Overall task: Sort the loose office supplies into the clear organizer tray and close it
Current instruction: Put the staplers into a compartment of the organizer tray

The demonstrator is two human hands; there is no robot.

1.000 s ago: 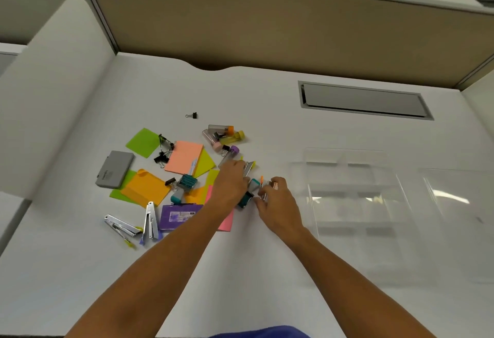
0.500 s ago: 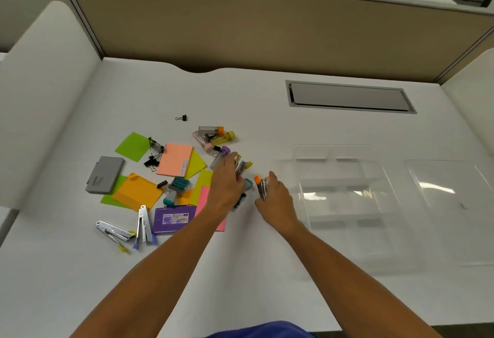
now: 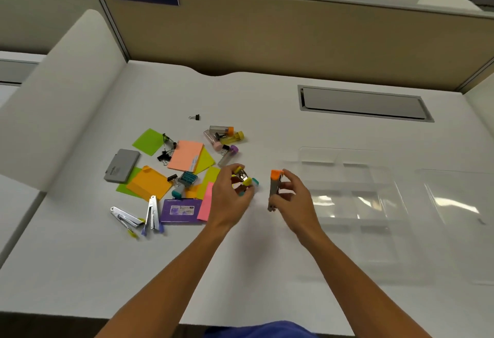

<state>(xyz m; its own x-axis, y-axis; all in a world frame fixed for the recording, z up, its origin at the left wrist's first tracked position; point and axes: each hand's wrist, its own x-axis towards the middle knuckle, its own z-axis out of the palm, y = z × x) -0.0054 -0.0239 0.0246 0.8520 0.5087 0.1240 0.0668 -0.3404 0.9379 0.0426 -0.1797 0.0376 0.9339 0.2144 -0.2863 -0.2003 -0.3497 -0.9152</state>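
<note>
Since a moment ago we are lifting both hands off the white desk: our right hand is now pinching an upright grey stapler with an orange cap, and our left hand is curling its fingers round a small stapler with yellow tips. Beside our right hand the clear organizer tray is lying open, its lid flat further right. Sticky notes, binder clips and small tubes are lying left of our hands.
</note>
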